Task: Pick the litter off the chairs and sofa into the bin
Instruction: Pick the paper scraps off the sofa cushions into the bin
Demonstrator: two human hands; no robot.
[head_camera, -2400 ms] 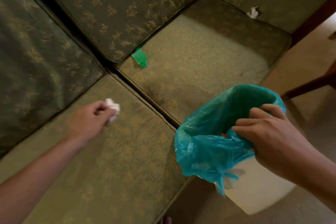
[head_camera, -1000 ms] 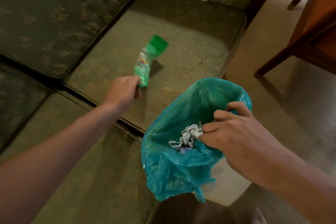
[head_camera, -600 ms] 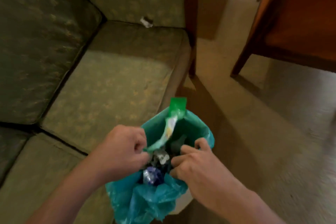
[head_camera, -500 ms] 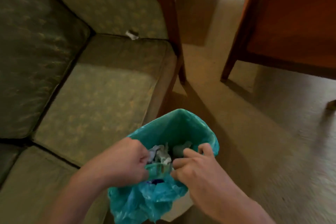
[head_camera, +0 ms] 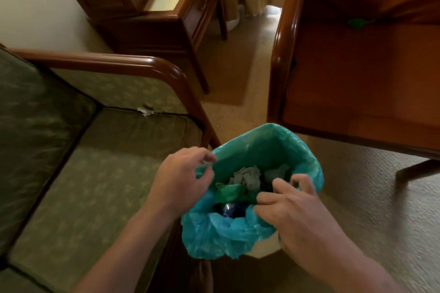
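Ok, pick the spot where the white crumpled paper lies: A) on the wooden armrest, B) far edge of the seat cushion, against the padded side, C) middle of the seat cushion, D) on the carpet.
B: the white crumpled paper sits in the crease between seat cushion and padded side, below the wooden armrest.

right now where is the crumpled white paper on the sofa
In the head view the crumpled white paper sits left of centre, up-left of the bin, in the crease where the seat cushion meets the padded sofa arm, below the wooden armrest.
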